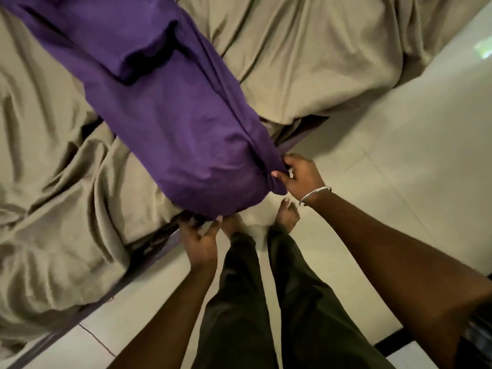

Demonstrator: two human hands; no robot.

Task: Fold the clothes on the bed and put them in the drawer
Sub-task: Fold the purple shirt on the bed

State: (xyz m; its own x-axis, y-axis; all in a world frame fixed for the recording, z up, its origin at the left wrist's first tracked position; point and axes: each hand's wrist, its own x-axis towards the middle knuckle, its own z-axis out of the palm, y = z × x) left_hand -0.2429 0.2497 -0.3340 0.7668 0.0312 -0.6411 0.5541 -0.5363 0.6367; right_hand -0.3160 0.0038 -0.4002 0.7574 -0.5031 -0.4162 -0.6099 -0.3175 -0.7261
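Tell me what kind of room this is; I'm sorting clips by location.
Most likely a bedroom. A bed with a rumpled tan sheet fills most of the view, a purple garment lies across it, held at its near edge by both hands, left and right, and the floor is pale tile.

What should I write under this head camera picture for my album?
Both hands, left hand and right hand, grip the purple garment stretched over the beige bed sheet.
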